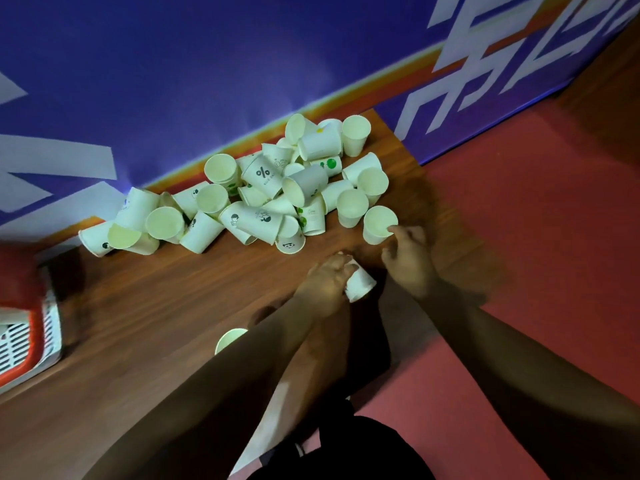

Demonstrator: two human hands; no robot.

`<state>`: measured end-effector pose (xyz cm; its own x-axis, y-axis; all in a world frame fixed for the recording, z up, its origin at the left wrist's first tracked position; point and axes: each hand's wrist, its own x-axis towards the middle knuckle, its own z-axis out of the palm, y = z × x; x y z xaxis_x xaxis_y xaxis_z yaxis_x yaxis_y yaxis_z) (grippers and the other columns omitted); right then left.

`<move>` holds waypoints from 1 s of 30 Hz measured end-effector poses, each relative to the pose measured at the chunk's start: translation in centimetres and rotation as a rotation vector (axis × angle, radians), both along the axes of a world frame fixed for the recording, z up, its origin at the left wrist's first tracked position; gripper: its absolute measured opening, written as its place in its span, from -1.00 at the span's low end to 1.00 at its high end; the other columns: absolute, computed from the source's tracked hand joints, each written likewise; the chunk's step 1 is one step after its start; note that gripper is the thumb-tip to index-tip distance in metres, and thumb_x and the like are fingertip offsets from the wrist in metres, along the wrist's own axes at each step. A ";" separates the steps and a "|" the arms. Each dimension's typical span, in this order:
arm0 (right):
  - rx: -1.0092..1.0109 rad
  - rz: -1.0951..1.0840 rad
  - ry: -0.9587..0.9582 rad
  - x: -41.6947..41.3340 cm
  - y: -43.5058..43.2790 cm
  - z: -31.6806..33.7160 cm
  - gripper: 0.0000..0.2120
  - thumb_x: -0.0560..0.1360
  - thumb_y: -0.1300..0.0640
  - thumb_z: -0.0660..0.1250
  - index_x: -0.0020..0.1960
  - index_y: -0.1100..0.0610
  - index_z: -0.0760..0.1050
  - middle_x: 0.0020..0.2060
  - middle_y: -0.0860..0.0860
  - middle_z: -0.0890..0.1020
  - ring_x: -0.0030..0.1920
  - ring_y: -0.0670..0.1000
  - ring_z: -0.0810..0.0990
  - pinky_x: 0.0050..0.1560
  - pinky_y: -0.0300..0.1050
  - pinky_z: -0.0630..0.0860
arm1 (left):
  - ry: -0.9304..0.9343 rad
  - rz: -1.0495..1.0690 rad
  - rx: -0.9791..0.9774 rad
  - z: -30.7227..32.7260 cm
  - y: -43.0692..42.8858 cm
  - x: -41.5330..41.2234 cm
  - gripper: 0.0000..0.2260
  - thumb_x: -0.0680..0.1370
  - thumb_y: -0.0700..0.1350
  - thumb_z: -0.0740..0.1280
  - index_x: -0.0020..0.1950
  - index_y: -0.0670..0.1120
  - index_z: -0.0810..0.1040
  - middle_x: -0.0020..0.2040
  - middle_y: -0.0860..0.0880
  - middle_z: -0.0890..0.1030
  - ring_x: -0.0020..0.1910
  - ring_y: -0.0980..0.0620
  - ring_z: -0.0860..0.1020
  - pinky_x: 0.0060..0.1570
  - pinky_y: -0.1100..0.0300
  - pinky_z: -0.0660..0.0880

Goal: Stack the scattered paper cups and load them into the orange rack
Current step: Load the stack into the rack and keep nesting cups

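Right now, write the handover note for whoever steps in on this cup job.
Left hand: gripping one paper cup on its side above the table.
Right hand: fingers on the rim of an upright cup at the pile's near edge; grip not yet closed.
Cup pile: loose on the wooden table along the blue wall.
One lone cup shows beside the left forearm.
Orange rack: far left, no cups visible inside.
Done: nothing loaded that I can see. Left: nearly all stacking, all loading.

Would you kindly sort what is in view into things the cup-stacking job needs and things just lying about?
Job: cup pile, cup in left hand, upright cup at right hand, orange rack.
Lying about: blue banner, red object.
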<state>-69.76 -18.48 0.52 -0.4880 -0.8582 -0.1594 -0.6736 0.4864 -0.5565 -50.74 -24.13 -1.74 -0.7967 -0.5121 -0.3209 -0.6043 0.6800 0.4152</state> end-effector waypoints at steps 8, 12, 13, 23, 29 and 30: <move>0.152 0.157 0.150 -2.9 -1.9 -2.2 -0.67 0.45 0.17 0.35 0.21 0.09 0.57 0.35 0.20 0.33 0.30 0.25 0.38 0.33 0.08 0.38 | -0.122 -0.144 -0.067 -2.4 0.3 -1.9 -0.47 0.63 -0.11 0.21 0.59 0.13 0.19 0.54 -0.08 0.25 0.58 -0.11 0.07 0.52 -0.05 -0.04; 0.091 0.154 0.137 -3.6 -1.6 -3.0 -0.84 0.41 0.10 0.40 -0.04 0.11 0.66 0.23 0.16 0.43 0.21 0.21 0.48 0.25 0.10 0.45 | -0.005 -0.005 0.023 -1.8 0.4 -1.8 -0.48 0.58 0.01 0.30 0.54 0.08 0.31 0.46 -0.10 0.34 0.47 -0.14 0.26 0.42 0.00 0.17; 0.044 0.146 0.133 -3.6 -1.5 -2.8 -0.87 0.39 0.12 0.43 -0.09 0.11 0.67 0.21 0.16 0.46 0.19 0.18 0.49 0.25 0.04 0.44 | 0.080 0.062 0.070 -1.4 0.3 -1.4 -0.45 0.54 0.04 0.34 0.52 0.02 0.34 0.42 -0.10 0.39 0.41 -0.14 0.34 0.35 0.05 0.25; -0.089 0.037 -0.177 3.0 1.2 1.6 -0.95 0.38 0.21 0.49 -0.17 0.17 0.65 0.40 0.12 0.38 0.37 0.06 0.39 0.16 -0.35 0.26 | 0.625 0.710 0.397 6.1 -1.2 8.1 -0.28 0.42 -0.12 0.58 0.49 0.10 0.32 0.34 0.09 0.43 0.30 0.10 0.47 0.20 0.24 0.52; -0.165 0.068 -0.225 9.2 1.8 3.7 -0.92 0.35 0.21 0.49 -0.23 0.12 0.59 0.35 0.09 0.45 0.32 0.03 0.46 0.10 -0.32 0.28 | 0.746 0.765 0.467 9.5 1.1 16.9 -0.31 0.39 0.01 0.58 0.45 0.25 0.35 0.36 0.10 0.47 0.32 0.11 0.49 0.18 0.22 0.53; -0.180 0.075 -0.232 10.3 2.0 4.1 -0.92 0.35 0.21 0.49 -0.23 0.12 0.59 0.33 0.08 0.46 0.30 0.02 0.47 0.08 -0.33 0.29 | 0.712 0.759 0.447 9.6 1.7 18.2 -0.34 0.37 0.07 0.56 0.41 0.26 0.39 0.34 0.11 0.47 0.32 0.11 0.49 0.20 0.20 0.52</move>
<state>-59.47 -16.50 4.58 -0.3904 -0.9151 -0.1012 -0.5490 0.3196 -0.7723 -32.54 -22.47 7.85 -0.4034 -0.8942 -0.1938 -0.3268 -0.0571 0.9434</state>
